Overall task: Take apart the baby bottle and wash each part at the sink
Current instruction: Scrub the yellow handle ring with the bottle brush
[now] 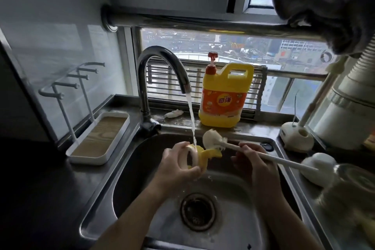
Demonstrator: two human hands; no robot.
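Dark table (40, 189) with a steel sink (97, 205) set into it. Left of the sink, a white tray (113, 140) with a wood-grain floor carries a white peg rack (67, 87). On the ledge behind the sink stand the faucet (145, 87), a small white scrap (174, 113) and a yellow detergent jug (223, 103). Right of the sink are a white stand (296, 138), a white rounded object (318, 166) and a blurred clear vessel (349, 184).

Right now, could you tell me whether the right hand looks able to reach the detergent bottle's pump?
Probably yes: the detergent bottle stands just behind the sink with nothing between, but the right hand grips the brush, so it isn't free to press.
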